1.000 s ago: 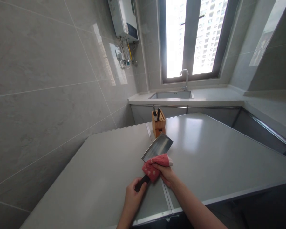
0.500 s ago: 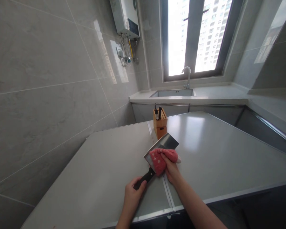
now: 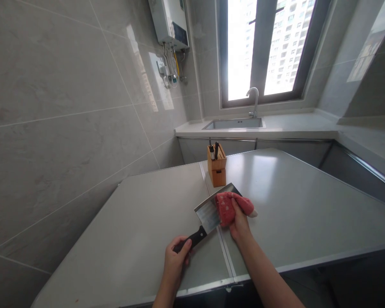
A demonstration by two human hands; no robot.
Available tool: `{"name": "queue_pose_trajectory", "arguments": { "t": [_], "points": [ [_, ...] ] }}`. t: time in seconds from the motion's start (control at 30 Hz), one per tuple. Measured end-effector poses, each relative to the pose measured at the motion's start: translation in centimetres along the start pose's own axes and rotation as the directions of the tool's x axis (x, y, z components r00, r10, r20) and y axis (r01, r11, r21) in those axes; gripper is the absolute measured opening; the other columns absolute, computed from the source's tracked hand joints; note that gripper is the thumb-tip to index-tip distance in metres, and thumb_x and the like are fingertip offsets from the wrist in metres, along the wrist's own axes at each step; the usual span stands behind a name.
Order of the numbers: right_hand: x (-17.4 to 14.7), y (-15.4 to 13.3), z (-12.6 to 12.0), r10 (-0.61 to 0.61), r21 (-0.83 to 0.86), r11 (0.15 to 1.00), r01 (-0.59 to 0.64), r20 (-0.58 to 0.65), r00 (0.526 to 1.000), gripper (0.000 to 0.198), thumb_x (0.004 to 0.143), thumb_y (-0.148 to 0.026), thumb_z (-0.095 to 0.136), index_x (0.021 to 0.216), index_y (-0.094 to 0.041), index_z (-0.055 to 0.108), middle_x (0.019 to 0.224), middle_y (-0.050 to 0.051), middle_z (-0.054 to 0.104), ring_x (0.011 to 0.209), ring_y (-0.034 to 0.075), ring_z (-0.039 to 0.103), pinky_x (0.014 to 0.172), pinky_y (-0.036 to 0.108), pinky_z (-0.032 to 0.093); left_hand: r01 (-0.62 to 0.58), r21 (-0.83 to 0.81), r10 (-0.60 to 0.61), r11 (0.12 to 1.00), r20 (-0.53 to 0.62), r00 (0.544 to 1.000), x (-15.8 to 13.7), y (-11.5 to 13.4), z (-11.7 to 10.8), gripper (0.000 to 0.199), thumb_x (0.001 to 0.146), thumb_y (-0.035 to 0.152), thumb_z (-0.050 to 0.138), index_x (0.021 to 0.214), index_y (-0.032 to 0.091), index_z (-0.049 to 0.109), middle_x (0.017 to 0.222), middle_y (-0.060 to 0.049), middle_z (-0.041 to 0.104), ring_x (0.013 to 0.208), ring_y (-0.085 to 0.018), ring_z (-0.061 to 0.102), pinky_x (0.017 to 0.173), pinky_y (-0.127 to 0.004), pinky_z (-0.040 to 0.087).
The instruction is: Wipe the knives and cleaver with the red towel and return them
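My left hand (image 3: 179, 253) is closed around the black handle of a cleaver (image 3: 208, 215), whose broad steel blade points away and to the right above the table. In my right hand (image 3: 240, 221) is a bunched red cloth (image 3: 227, 208) with pale spots and a white corner. It lies against the blade's outer part and hides much of it. The thumb presses the cloth on the near face; fingers behind the blade are hidden. Just beyond the blade stands a wooden knife block (image 3: 217, 166) with black-handled tools in its slots.
The pale table (image 3: 141, 222) has a metal seam down its middle and a metal front edge. Behind it runs a white counter (image 3: 295, 122) with a sink (image 3: 234, 124) and a faucet (image 3: 254, 102). A water heater (image 3: 170, 21) hangs on the tiled left wall.
The red cloth and my right hand have slid along the blade away from the handle, uncovering the blade near the handle. My left hand and the cleaver's handle have shifted slightly left.
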State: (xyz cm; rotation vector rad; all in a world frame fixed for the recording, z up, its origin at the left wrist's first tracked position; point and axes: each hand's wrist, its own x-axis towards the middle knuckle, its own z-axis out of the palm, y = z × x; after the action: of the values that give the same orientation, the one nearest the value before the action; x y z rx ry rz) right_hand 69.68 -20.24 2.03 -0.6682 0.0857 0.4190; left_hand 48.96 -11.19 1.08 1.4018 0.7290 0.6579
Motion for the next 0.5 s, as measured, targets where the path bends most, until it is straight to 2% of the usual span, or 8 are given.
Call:
{"name": "queue_pose_trajectory", "arguments": {
  "t": [0.13,0.3,0.5],
  "points": [
    [0.5,-0.3,-0.2,0.003,0.079,0.997,-0.001,-0.021,1.0,0.033,0.068,-0.041,0.075,0.092,-0.021,0.067,0.084,-0.001,0.074,0.072,0.016,0.069,0.068,0.027,0.057,0.011,-0.032,-0.012,0.999,-0.028,1.0,-0.1,0.0,-0.1,0.036,0.068,0.044,0.074,0.078,0.011,0.065,0.054,0.0,0.059,0.038,-0.003,0.04,0.036,-0.015,0.028],
    [1.2,-0.5,-0.7,-0.042,0.154,0.987,0.056,-0.093,0.995,0.03,0.072,-0.044,0.071,0.091,-0.022,0.067,0.087,-0.001,0.074,0.078,0.016,0.068,0.072,0.025,0.056,0.019,-0.038,-0.021,0.999,-0.04,0.999,0.0,0.0,-0.1,0.036,0.066,0.044,0.075,0.078,0.011,0.066,0.054,0.0,0.06,0.037,-0.003,0.039,0.035,-0.014,0.028],
    [1.6,-0.4,-1.0,-0.028,0.124,0.992,0.034,-0.048,0.998,0.034,0.068,-0.049,0.073,0.09,-0.023,0.066,0.089,0.0,0.074,0.084,0.019,0.069,0.079,0.031,0.057,0.014,-0.038,-0.015,0.999,-0.04,0.999,0.0,0.1,-0.1,0.035,0.066,0.043,0.075,0.078,0.012,0.067,0.056,0.001,0.058,0.042,-0.005,0.045,0.037,-0.015,0.029]
  ]
}}
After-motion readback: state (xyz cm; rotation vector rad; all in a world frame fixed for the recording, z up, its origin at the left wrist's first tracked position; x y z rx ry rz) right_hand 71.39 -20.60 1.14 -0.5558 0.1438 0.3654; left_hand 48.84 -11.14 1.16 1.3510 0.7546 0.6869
